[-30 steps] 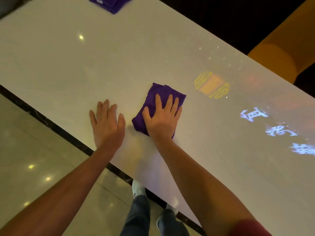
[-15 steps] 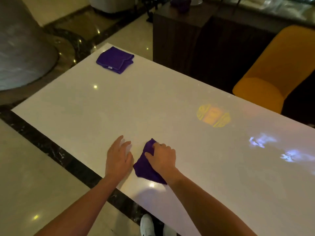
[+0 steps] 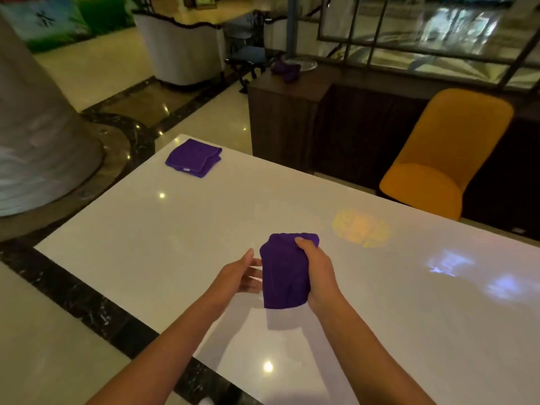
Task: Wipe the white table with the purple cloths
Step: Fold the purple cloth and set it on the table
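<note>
Holding the bunched purple cloth (image 3: pixel 285 273) off the white table (image 3: pixel 181 238), your right hand (image 3: pixel 317 274) has its fingers curled round the cloth's right side, with the fingertips pinching the upper edge. The cloth looks soft and nappy, gathered into a rough upright bundle with a rounded bottom, and it casts a shadow on the tabletop below. Your left hand (image 3: pixel 238 276) sits just beside the bundle's left side with its fingers held loosely together and slightly bent; they reach behind the cloth, so you cannot tell whether they touch it. The tabletop is smooth and glossy, a long rectangle that mirrors ceiling lights and carries a yellowish round glow (image 3: pixel 361 230) and pale blue patches of light (image 3: pixel 473 273). A second purple cloth (image 3: pixel 193 157), folded flat into a neat square with a small white tag at its edge, lies near the far left corner, well apart from your hands. Beyond the far edge stands a rounded yellow chair (image 3: pixel 438 159) with a matte padded look. Half a second ago the cloth lay flat on the table under your right hand, and your left palm was on the surface; both are now raised, and the folded cloth has stayed put.
</note>
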A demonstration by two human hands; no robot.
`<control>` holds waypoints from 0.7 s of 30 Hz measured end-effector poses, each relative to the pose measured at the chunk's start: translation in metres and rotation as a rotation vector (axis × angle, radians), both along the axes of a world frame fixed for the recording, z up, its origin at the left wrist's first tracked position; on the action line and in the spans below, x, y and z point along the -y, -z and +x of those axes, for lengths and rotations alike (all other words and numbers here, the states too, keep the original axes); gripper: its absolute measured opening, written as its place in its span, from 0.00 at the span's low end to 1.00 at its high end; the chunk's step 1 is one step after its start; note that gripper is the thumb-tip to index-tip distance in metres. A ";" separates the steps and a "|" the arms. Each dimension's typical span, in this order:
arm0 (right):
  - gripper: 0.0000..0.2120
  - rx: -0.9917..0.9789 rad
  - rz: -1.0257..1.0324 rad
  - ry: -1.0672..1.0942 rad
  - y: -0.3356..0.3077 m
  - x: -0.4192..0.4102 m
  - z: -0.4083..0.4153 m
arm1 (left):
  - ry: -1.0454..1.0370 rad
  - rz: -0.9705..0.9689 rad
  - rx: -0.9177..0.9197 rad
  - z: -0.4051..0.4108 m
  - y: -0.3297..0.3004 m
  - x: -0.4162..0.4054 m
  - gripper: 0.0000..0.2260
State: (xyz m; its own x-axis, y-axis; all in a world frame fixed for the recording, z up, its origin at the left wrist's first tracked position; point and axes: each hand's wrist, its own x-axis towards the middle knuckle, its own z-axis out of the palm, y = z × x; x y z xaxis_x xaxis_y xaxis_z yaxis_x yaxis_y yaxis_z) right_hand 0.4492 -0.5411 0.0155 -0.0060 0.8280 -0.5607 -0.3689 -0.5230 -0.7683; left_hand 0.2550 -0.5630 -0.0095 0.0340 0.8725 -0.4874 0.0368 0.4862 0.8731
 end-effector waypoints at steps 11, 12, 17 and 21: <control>0.17 -0.245 0.138 0.228 -0.003 -0.031 -0.131 | 0.079 0.078 0.128 -0.119 -0.047 -0.073 0.17; 0.14 -0.244 0.137 0.249 -0.001 -0.032 -0.143 | 0.082 0.093 0.136 -0.135 -0.050 -0.080 0.15; 0.25 -0.352 0.071 0.257 0.007 -0.038 -0.195 | 0.110 0.103 0.230 -0.167 -0.077 -0.120 0.13; 0.26 -0.402 0.055 0.331 0.017 -0.057 -0.209 | 0.199 0.105 0.246 -0.158 -0.090 -0.146 0.13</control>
